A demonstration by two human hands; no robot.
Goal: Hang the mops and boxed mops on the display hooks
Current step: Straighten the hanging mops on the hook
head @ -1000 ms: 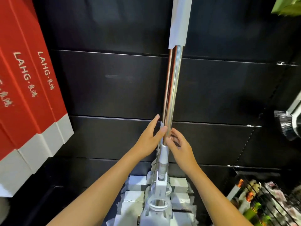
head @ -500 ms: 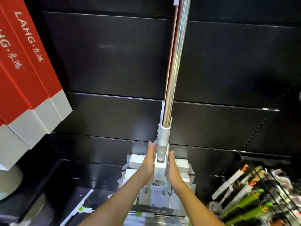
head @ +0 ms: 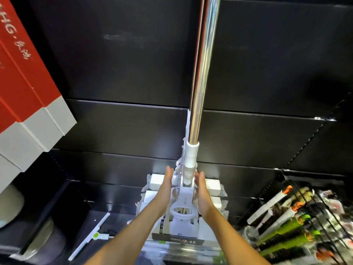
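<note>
Two forearms are rising from the bottom edge. The left hand [head: 166, 190] and right hand [head: 203, 194] are flanking the white bracket [head: 184, 197] of the mop [head: 198, 92], one on each side. Their fingers are lying straight and their palms are facing inward, gripping nothing. Whether the palms are pressing the plastic or sitting just beside it, I cannot tell.

The mop is standing upright at centre, with white blocks [head: 158, 181] showing behind the hands. Its chrome pole is running out past the top edge.

A white stick [head: 89, 238] is lying low on the left, and green tubes [head: 282, 228] are lying low on the right.

Behind, wide stretches of the black wall [head: 124, 64] are showing on both sides of the pole. The red boxes [head: 24, 88] are hanging at the left edge, their grey ends well apart from the pole.
</note>
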